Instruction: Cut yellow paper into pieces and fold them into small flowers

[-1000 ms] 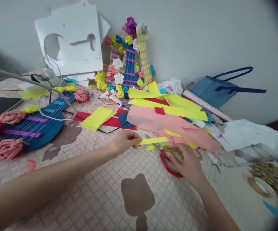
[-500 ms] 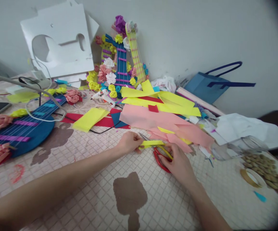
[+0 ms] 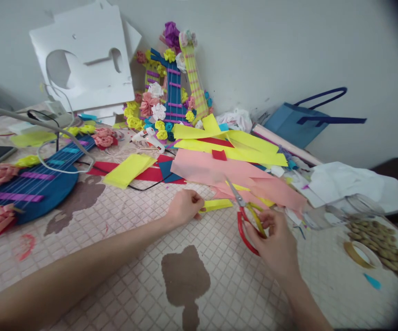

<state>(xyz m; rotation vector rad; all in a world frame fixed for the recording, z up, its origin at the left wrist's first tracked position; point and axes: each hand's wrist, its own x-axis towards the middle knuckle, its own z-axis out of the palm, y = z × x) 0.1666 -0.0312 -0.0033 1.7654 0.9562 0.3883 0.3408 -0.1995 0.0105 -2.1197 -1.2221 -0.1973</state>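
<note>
Yellow strip (image 3: 218, 205) near frame centre, one end pinched in left hand (image 3: 186, 205), free length right of fingers, scissors (image 3: 241, 201) held by handles in right hand (image 3: 276, 236), right of centre, blades toward pink paper (image 3: 205, 166).

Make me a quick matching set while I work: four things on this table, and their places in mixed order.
1. scissors
2. yellow strip
3. tape roll
4. glue gun

A. beside the peanuts
B. at the left hand
C. near yellow paper flowers
D. in the right hand

Pairs: 1-D; 2-B; 3-A; 4-C
</note>
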